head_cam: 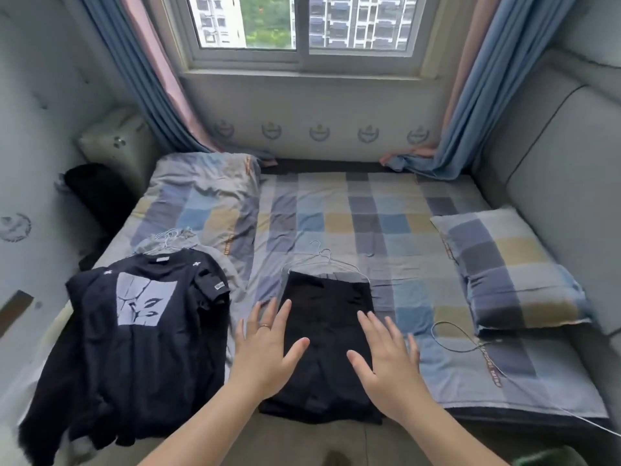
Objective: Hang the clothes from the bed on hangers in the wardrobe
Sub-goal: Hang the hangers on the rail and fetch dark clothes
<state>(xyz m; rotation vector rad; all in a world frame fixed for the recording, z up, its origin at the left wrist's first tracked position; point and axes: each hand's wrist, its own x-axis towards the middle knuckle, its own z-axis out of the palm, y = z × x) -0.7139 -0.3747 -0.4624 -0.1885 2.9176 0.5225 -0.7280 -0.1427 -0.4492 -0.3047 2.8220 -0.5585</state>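
The garment, black and folded flat, lies on the bed at the middle of its near edge. It may be shorts or a skirt; the dark cloth swallows the seams, so the cut cannot be told. Thin wire hangers lie at its far end, their bars against the waistband and their hooks pointing toward the window. A black T-shirt with a pale print sits at the bed's near left corner, spilling partly over the edge. The wardrobe is out of view.

The left hand is over the garment's left edge and the right hand is over its right edge, both palms down. The fingers of both hands are straight and spread, and they grip nothing.

The person looks set to smooth or gather the garment before it goes on a hanger. The cloth should be light and limp: lifted from one point it would likely sag and fall out of its fold. The better hold is probably the waistband, pinched at both far corners, so it hangs level while a hanger is worked in. The wire is thin and likely springy and smooth, so soft cloth draped over the bar could slide off when carried. A second hand under the hem would steady it.
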